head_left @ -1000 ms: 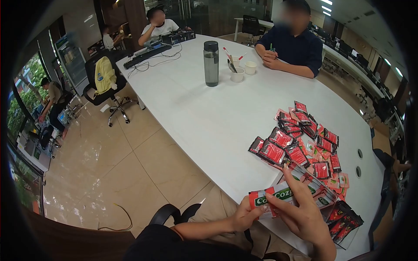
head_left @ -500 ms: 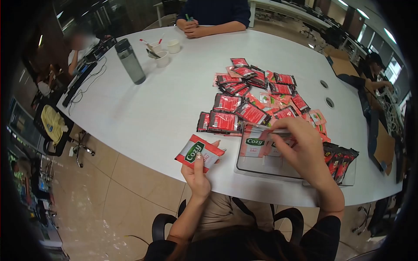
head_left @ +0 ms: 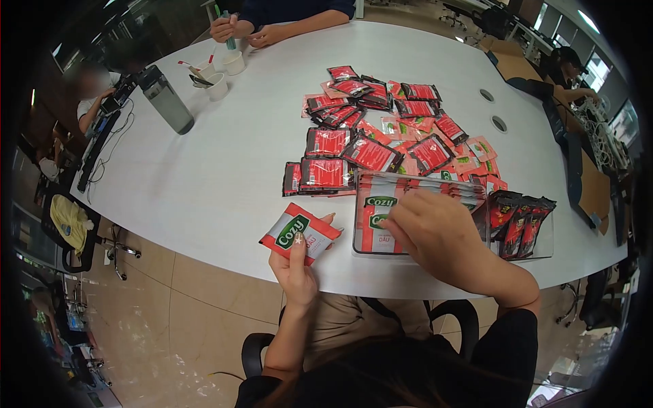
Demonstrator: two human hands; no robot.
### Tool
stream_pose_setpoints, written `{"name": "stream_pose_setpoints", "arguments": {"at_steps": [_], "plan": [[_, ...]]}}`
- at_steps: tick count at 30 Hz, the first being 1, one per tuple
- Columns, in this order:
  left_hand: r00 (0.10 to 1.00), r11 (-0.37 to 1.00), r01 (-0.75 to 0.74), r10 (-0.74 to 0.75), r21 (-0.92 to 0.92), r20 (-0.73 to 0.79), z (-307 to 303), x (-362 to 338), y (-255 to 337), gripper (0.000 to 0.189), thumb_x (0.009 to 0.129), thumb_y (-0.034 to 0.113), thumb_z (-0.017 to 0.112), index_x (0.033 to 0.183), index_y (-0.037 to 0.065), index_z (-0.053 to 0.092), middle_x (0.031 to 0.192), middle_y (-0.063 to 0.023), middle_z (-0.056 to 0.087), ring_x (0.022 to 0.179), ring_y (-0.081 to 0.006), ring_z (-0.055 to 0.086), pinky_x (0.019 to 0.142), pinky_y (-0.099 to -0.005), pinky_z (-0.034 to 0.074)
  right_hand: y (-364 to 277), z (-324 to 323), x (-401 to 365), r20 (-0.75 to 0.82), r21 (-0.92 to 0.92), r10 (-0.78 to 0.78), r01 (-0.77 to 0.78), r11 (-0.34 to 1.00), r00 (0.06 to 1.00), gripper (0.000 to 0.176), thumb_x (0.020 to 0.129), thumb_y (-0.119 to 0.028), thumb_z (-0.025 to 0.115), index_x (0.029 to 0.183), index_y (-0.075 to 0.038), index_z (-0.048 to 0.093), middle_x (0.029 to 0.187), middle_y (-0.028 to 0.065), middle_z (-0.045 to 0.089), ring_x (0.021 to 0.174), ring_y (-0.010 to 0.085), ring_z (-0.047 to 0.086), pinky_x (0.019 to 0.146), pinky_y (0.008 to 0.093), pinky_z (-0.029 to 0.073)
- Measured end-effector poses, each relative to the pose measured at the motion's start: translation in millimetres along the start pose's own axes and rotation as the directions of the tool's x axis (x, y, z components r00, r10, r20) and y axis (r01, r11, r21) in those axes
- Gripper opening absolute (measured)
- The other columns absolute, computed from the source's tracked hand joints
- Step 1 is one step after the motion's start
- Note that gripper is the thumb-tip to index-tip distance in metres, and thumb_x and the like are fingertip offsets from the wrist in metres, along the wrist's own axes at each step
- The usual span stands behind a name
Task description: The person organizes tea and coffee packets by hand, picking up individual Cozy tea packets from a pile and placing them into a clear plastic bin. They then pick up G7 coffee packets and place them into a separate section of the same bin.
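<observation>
My left hand (head_left: pixel 297 277) holds a red and silver Cozy tea sachet (head_left: pixel 294 234), thumb across its front, just left of a clear plastic box. My right hand (head_left: pixel 435 234) is over the front of that clear box (head_left: pixel 355 234), fingers curled down at a Cozy tea sachet (head_left: pixel 373 231) inside its left part. The fingertips are partly hidden, but they appear to pinch that sachet. Behind it, more sachets (head_left: pixel 381 187) stand in rows. Dark red and black sachets (head_left: pixel 520 224) stand upright in the box's right part.
A loose pile of red and black sachets (head_left: pixel 371 153) spreads beyond the box. A grey bottle (head_left: pixel 166 100) and white paper cups (head_left: pixel 216 87) stand at the far left. Across the table (head_left: pixel 258 136), a person's hands (head_left: pixel 228 28) hold green items. Cardboard boxes (head_left: pixel 517 71) line the right edge.
My right hand has come down from the box's rear rim to its front, at a sachet there. My left hand keeps its sachet. The person opposite has raised one hand towards the cups.
</observation>
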State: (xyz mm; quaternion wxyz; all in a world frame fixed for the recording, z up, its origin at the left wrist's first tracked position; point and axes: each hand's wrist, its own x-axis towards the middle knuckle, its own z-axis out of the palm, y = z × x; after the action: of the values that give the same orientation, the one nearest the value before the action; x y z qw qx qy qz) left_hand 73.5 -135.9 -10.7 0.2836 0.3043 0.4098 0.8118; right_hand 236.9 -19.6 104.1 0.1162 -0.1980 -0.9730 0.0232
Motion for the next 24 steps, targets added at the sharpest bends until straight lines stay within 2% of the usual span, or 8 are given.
{"name": "stream_pose_setpoints", "arguments": {"at_steps": [2,5,11,14,17,21,24], "plan": [[1.0,1.0,-0.006,0.006,0.014,0.01,-3,1,-2,0.028,0.098,0.014,0.045,0.115,-0.009,0.047,0.107,-0.0272,0.063,0.095,-0.0293,0.065,0.078,-0.035,0.052,1,3,-7,0.296,0.031,0.038,-0.05,0.998,0.954,0.029,0.091,-0.031,0.058,0.077,-0.005,0.062,0.073,0.0093,0.063,0.074,0.0267,0.064,0.061,0.0366,0.049],[1.0,1.0,0.015,-0.015,-0.004,-0.013,-1,0,-1,0.027,0.097,0.013,0.045,0.113,-0.009,0.048,0.107,-0.0269,0.063,0.095,-0.0288,0.065,0.08,-0.0352,0.051,5,8,-10,0.37,0.172,-0.104,0.042,0.984,0.923,0.054,0.093,-0.043,0.052,0.061,-0.001,0.06,0.054,0.0137,0.056,0.054,0.0306,0.062,0.048,0.0376,0.048],[1.0,1.0,0.016,-0.016,0.005,-0.009,0,0,-1,0.027,0.097,0.012,0.045,0.114,-0.009,0.048,0.108,-0.0271,0.062,0.097,-0.029,0.064,0.082,-0.0358,0.051,5,18,-12,0.195,0.215,-0.145,0.102,0.971,0.97,0.057,0.091,-0.05,0.052,0.071,0.002,0.06,0.069,0.0147,0.06,0.057,0.0294,0.062,0.049,0.0358,0.049],[1.0,1.0,0.015,-0.015,-0.007,0.02,-2,0,-1,0.027,0.097,0.011,0.045,0.115,-0.009,0.047,0.108,-0.0271,0.062,0.099,-0.029,0.064,0.084,-0.0364,0.05,3,19,-8,0.246,0.14,-0.075,0.041,0.989,0.966,0.057,0.088,-0.051,0.055,0.104,0.003,0.06,0.086,0.0125,0.061,0.077,0.0271,0.063,0.063,0.037,0.05],[0.999,0.999,0.018,-0.017,-0.027,0.037,-3,0,-1,0.025,0.097,0.01,0.045,0.114,-0.008,0.048,0.109,-0.0255,0.062,0.101,-0.0289,0.063,0.086,-0.0367,0.05,3,27,-8,0.161,0.13,-0.051,0.03,0.991,0.986,0.058,0.087,-0.051,0.057,0.106,0.004,0.059,0.091,0.0129,0.061,0.082,0.0276,0.062,0.07,0.036,0.05],[0.999,0.999,0.034,-0.034,-0.009,0.031,-7,-1,-6,0.024,0.097,0.009,0.044,0.113,-0.008,0.049,0.108,-0.0217,0.063,0.103,-0.0296,0.063,0.087,-0.0371,0.049,1,23,-8,0.191,0.118,-0.046,0.024,0.993,0.98,0.059,0.086,-0.05,0.059,0.109,0.005,0.059,0.091,0.0126,0.061,0.083,0.0282,0.062,0.075,0.0357,0.05],[0.999,0.999,0.037,-0.037,-0.02,0.01,-3,0,-4,0.022,0.096,0.009,0.049,0.109,-0.008,0.052,0.104,-0.0163,0.064,0.098,-0.0232,0.064,0.085,-0.0331,0.049,1,22,-9,0.195,0.127,-0.045,0.02,0.992,0.98,0.059,0.086,-0.049,0.059,0.11,0.005,0.058,0.091,0.0124,0.062,0.084,0.0279,0.062,0.075,0.0357,0.049]]}}
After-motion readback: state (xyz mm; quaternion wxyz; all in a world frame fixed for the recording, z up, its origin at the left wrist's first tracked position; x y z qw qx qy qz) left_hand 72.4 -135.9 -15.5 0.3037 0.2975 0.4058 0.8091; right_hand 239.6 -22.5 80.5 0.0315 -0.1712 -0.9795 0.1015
